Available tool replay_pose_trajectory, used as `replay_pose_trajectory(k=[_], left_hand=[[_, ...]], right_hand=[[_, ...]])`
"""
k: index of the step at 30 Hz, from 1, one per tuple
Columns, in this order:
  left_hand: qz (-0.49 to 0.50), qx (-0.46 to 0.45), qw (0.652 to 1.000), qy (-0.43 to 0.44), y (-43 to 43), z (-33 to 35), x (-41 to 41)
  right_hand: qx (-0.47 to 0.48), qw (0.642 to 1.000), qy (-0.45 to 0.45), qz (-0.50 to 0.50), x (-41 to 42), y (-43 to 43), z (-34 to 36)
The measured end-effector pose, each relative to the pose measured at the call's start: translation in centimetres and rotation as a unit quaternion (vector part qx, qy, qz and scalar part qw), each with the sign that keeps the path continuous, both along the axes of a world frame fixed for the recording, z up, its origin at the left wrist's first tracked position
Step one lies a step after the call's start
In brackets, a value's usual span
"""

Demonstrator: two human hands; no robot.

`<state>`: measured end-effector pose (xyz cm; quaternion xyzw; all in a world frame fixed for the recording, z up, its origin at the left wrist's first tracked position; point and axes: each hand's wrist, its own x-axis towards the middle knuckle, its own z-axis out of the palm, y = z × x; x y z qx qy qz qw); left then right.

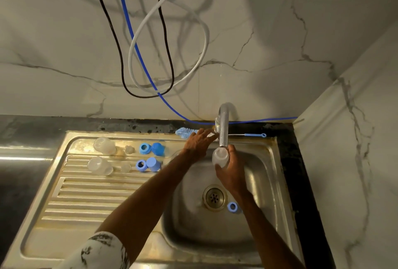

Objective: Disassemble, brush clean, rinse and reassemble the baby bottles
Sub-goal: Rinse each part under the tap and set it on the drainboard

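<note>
My right hand (231, 171) grips a clear baby bottle body (220, 156), mouth up, right under the spout of the steel tap (224, 126) over the sink basin (215, 230). My left hand (199, 142) reaches to the tap's base, fingers on the handle area. On the drainboard (86, 199) lie two clear bottle bodies (104, 145) (100, 165), two clear teats (129, 149) (126, 167), two blue rings (144, 148) (141, 165) and two blue caps (157, 148) (153, 164). A third blue ring (232, 206) lies in the basin beside the drain (214, 197). A blue bottle brush (185, 132) lies behind the tap.
A thin blue teat brush (254, 135) lies on the sink's back rim at the right. Black, white and blue hoses (163, 53) hang on the marble wall above. Dark countertop (293, 161) borders the sink; a marble side wall stands close on the right.
</note>
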<state>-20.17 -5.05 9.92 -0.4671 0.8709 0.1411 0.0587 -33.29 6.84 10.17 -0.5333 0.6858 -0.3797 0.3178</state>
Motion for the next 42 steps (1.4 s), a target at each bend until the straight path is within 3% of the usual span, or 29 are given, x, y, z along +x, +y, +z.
replay_pose_trajectory(k=[9, 12, 14, 16, 20, 24, 28, 30, 34, 36, 42], left_hand=[[0.005, 0.024, 1.0, -0.002, 0.2, -0.5, 0.0], [0.007, 0.028, 1.0, -0.007, 0.3, -0.4, -0.1], [0.005, 0.027, 1.0, -0.014, 0.4, -0.4, -0.1], [0.002, 0.021, 1.0, -0.011, 0.4, -0.2, -0.2], [0.004, 0.025, 0.999, -0.023, 0.5, 0.1, -0.2], [0.0, 0.018, 1.0, -0.022, 0.5, 0.0, -0.3], [0.005, 0.02, 1.0, -0.015, 0.5, -0.3, -0.3], [0.002, 0.016, 1.0, -0.013, 0.5, -0.4, -0.3], [-0.002, 0.007, 1.0, -0.011, 0.5, -0.4, -0.2], [0.001, 0.011, 1.0, -0.013, 0.6, -0.4, -0.2], [0.008, 0.04, 0.999, -0.023, 0.3, -0.4, -0.3]], right_hand=[[0.023, 0.999, -0.032, 0.003, -0.4, 0.2, -1.3], [0.108, 0.989, -0.099, -0.007, -1.0, -0.2, -2.0], [0.204, 0.956, -0.208, -0.045, -1.2, -0.4, -2.7], [0.288, 0.895, -0.332, -0.072, -1.2, -0.9, -2.8], [0.37, 0.794, -0.47, -0.109, -1.4, -1.6, -3.1], [0.378, 0.765, -0.509, -0.113, -2.1, -2.2, -3.2], [0.346, 0.787, -0.494, -0.129, -2.8, -2.1, -2.7], [0.335, 0.83, -0.436, -0.099, -2.9, -1.9, -2.6], [0.288, 0.945, -0.154, 0.003, -2.4, -0.9, -3.7], [0.249, 0.966, -0.037, 0.063, -1.8, 0.0, -3.7], [0.036, 0.998, -0.042, 0.021, 0.0, 0.9, -1.0]])
